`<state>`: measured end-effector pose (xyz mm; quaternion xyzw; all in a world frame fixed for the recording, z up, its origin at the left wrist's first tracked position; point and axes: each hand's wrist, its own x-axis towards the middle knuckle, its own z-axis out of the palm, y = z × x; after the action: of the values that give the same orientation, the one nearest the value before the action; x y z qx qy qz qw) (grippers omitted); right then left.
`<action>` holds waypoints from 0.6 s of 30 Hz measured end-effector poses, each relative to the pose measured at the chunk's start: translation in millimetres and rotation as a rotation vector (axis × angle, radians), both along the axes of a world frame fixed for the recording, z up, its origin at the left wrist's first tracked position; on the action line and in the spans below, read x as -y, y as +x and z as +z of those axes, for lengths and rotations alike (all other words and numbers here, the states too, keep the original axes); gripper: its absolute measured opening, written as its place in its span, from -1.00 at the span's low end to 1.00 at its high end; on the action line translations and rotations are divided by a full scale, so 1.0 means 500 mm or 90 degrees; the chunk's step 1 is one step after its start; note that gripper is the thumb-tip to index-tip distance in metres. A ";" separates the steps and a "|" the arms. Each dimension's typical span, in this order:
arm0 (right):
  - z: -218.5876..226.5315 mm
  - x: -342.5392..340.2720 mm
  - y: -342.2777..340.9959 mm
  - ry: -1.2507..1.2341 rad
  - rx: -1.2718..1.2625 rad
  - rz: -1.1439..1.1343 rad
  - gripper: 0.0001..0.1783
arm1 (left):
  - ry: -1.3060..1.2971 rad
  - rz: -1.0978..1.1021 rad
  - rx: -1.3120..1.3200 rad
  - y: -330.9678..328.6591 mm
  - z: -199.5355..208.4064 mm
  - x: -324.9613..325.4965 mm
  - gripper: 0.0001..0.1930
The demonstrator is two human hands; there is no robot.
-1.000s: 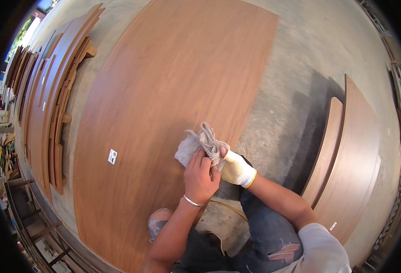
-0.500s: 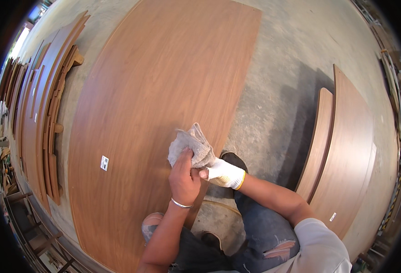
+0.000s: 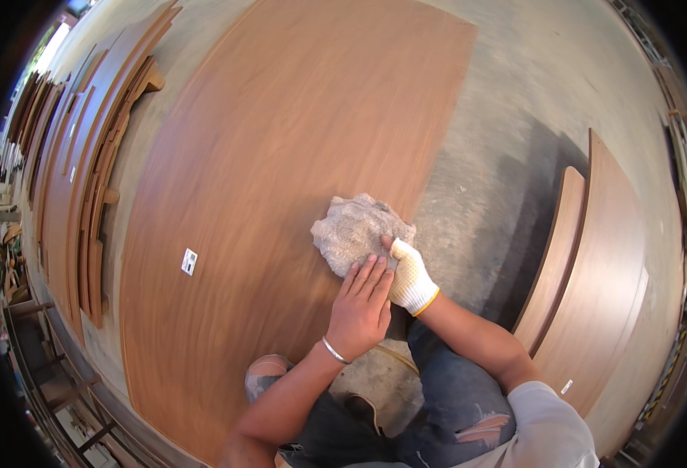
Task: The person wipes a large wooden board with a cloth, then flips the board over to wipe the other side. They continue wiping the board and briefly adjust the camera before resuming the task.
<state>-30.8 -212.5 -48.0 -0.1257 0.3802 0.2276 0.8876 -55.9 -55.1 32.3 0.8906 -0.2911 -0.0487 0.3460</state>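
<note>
A crumpled greyish rag (image 3: 355, 230) is above the right side of a large brown wood-look panel (image 3: 242, 179), near its long edge. Bare but for a silver bangle at the wrist, my left hand (image 3: 363, 308) has its fingers stretched out against the rag's near side. My right hand (image 3: 412, 279), in a white knit glove with a yellow cuff, grips the rag's right side, its bare thumb tip over the cloth. The rag hides part of the right fingers. Whether the rag touches the panel I cannot tell.
A small white label (image 3: 189, 262) is stuck on the panel's left part. Stacked brown boards (image 3: 97, 156) lie at the left, beside a dark metal frame (image 3: 55, 374). Two more brown panels (image 3: 601, 257) stand at the right on the concrete floor (image 3: 507, 93). My knees are close by.
Both hands have shifted right with the rag, which is now spread wider. My left fingers have slid from its top to its near side and straightened. The view has turned slightly.
</note>
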 end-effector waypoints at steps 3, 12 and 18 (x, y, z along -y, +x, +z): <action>0.008 0.003 0.015 0.033 0.028 -0.012 -0.48 | -0.035 0.038 -0.016 0.011 0.007 -0.012 -0.48; 0.022 0.043 0.029 -0.284 0.213 -0.068 -0.53 | 0.040 0.207 -0.056 0.047 -0.022 -0.078 -0.42; 0.115 0.097 0.014 -1.103 1.073 0.378 -0.52 | 0.128 0.419 -0.110 0.088 -0.079 -0.182 -0.47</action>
<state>-23.7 -261.0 9.4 -0.8574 -0.3260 -0.0579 0.3939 -12.2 35.9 -7.3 0.9589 0.0480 -0.0384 0.2772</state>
